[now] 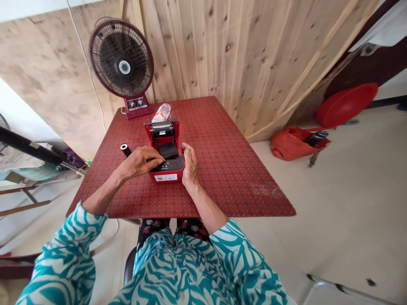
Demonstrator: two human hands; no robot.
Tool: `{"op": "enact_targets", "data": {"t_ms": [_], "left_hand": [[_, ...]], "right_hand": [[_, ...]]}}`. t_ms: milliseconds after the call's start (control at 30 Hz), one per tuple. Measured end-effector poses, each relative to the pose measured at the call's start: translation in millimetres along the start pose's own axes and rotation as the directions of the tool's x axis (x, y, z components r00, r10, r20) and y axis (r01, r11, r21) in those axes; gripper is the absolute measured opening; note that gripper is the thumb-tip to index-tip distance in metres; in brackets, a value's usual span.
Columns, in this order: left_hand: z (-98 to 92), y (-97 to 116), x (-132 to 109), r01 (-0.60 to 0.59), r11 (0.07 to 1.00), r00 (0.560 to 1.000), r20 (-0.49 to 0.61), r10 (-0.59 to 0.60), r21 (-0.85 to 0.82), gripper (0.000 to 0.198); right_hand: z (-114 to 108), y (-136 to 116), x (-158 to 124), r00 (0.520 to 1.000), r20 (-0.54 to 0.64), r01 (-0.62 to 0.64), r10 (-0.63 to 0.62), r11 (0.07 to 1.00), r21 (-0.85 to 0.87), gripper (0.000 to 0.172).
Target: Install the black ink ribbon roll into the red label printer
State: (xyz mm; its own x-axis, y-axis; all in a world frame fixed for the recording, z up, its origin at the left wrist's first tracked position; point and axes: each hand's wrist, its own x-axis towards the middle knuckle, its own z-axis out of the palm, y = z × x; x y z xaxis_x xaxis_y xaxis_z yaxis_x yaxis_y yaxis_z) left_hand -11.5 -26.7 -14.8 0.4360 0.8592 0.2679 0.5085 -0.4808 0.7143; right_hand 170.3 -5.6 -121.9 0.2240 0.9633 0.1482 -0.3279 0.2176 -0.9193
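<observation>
Two bare hands rest on a red thermal printer (168, 174), its lid standing open. The left hand (140, 163) lies spread across the printer's black front; the right hand (190, 166) presses, fingers together, against its right side. Just left of the printer sits a black roll (126, 149); behind it lies a plastic water bottle (161, 112), both on a red table (229, 169).

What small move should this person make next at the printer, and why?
Probably the left hand should lift off the printer and pick up the black roll lying beside it: the lid stands open, and the right hand already steadies the printer's side.
</observation>
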Motion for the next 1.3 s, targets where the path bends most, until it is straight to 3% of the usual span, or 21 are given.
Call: {"op": "enact_targets", "data": {"t_ms": [67,167,267,400,533,600,667,733,800,900,1000,1300], "left_hand": [[-2.5,0,20,0.034,0.999,0.998,0.043,-0.034,-0.007,0.016],[1.9,-7,41,0.124,0.991,0.992,0.007,-0.124,-0.058,0.032],[8.3,-9,41,0.169,0.983,0.983,-0.064,-0.174,-0.074,0.045],[8.0,-9,20,0.089,0.991,0.987,-0.128,-0.101,-0.1,0.021],[2.6,-14,23,-0.02,0.999,1.0,-0.005,0.02,-0.04,0.013],[2.7,-17,37,0.013,0.995,0.998,0.061,-0.019,0.095,0.016],[6.0,-17,53,0.09,0.947,0.983,0.125,-0.135,0.309,0.018],[12.3,-9,65,0.116,0.819,0.945,0.191,-0.265,0.563,0.022],[20.2,2,73,0.053,0.642,0.903,0.237,-0.358,0.765,0.028],[31.3,19,79,-0.055,0.453,0.876,0.261,-0.406,0.89,0.031],[37.3,24,80,-0.098,0.413,0.88,0.273,-0.389,0.905,0.03],[37.4,20,80,-0.109,0.435,0.88,0.29,-0.375,0.894,0.033]], "right_hand": [[0,-1,0,1.0,0.005,-0.004,0.004,1.0,-0.004,0.048],[0,-3,-1,1.0,0.001,-0.003,0.003,1.0,-0.003,0.047],[1,-4,-2,1.0,-0.001,-0.017,0.017,1.0,0.012,0.046],[1,-4,-3,0.999,0.005,-0.054,0.053,0.998,0.039,0.044],[1,-5,-3,0.998,-0.015,-0.053,0.053,0.997,0.049,0.041],[1,-7,-2,0.998,-0.025,-0.06,0.061,0.997,0.047,0.042],[0,-9,-2,0.997,-0.035,-0.072,0.073,0.997,0.037,0.044],[-1,-10,-2,0.996,-0.038,-0.079,0.08,0.997,0.02,0.044],[-2,-11,-2,0.996,-0.033,-0.083,0.084,0.996,0.008,0.043],[-3,-10,-2,0.995,-0.03,-0.094,0.094,0.996,-0.004,0.043],[-5,-7,-2,0.995,-0.036,-0.099,0.098,0.995,-0.019,0.044],[-7,-2,-1,0.996,-0.022,-0.083,0.082,0.996,-0.03,0.044]]}}
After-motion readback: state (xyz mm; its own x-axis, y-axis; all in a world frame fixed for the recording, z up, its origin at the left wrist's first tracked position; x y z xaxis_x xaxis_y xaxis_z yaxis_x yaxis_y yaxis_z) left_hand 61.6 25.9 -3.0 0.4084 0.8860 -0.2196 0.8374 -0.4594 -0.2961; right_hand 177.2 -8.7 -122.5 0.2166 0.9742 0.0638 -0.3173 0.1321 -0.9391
